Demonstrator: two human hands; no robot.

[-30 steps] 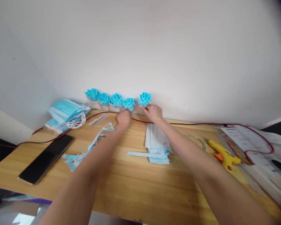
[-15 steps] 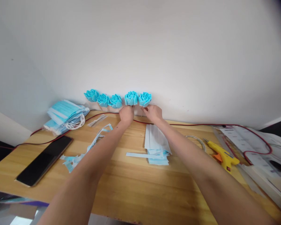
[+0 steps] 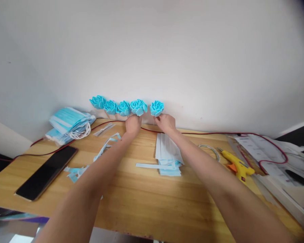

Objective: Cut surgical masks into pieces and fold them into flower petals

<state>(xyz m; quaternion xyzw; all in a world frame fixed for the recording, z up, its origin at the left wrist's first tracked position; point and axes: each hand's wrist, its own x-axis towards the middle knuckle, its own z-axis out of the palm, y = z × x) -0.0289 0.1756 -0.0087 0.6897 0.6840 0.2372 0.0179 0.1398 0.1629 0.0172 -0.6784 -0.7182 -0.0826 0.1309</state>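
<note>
Several blue artificial flowers stand in a row against the wall at the back of the wooden table. My left hand [image 3: 133, 125] is closed just under the fourth flower from the left [image 3: 138, 107]; its stem is hidden by the fingers. Under the rightmost flower [image 3: 157, 108], my right hand [image 3: 166, 123] pinches the thin stem between thumb and fingers. Left of my hands, the other blue flowers [image 3: 110, 107] lean on thin sticks, their heads close together. A gap separates the rightmost flower from the rest.
Folded face masks [image 3: 68, 123] lie at the left, near a black phone [image 3: 47, 172] and cut blue strips [image 3: 76, 172]. Cut mask pieces [image 3: 168, 152] lie mid-table. A yellow glue gun [image 3: 238, 164] rests at the right. A red-black cable [image 3: 205, 133] runs along the back edge.
My left hand has shifted left with its flower, which now sits against the leftward group and tilts. The gap to the rightmost flower has widened. My right hand has hardly moved.
</note>
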